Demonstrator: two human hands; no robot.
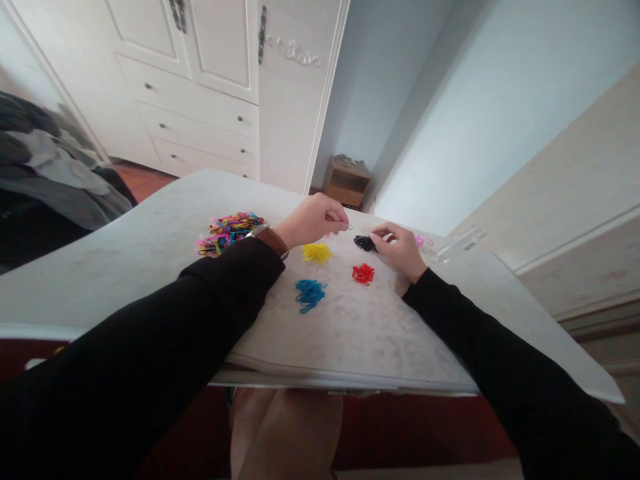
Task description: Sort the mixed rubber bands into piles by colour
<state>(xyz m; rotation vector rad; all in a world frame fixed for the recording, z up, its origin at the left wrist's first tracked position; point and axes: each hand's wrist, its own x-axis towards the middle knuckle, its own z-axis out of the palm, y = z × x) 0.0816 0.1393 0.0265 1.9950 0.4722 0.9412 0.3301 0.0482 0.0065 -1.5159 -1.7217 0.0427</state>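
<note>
My left hand [327,217], with a brown-strapped watch at its wrist, is closed in a pinch over the far part of the table. A tiny dark loop [350,227], like a small rubber band, sticks out from its fingertips. My right hand [397,247] has its thumb and fingertips together at the right edge of a pile of black loops [365,243]; anything between them is hidden. Nearer lie piles of red loops [363,274], yellow loops [317,253] and blue loops [310,295]. A mixed heap of coloured loops [235,230] lies left, partly behind my left forearm.
A clear plastic container [460,244] lies beyond my right wrist, with pink loops [424,241] near it. All this rests on a pale-covered table [390,340]. A white wardrobe [200,113] and a small wooden cabinet [347,181] stand behind; clothes [55,167] are piled left.
</note>
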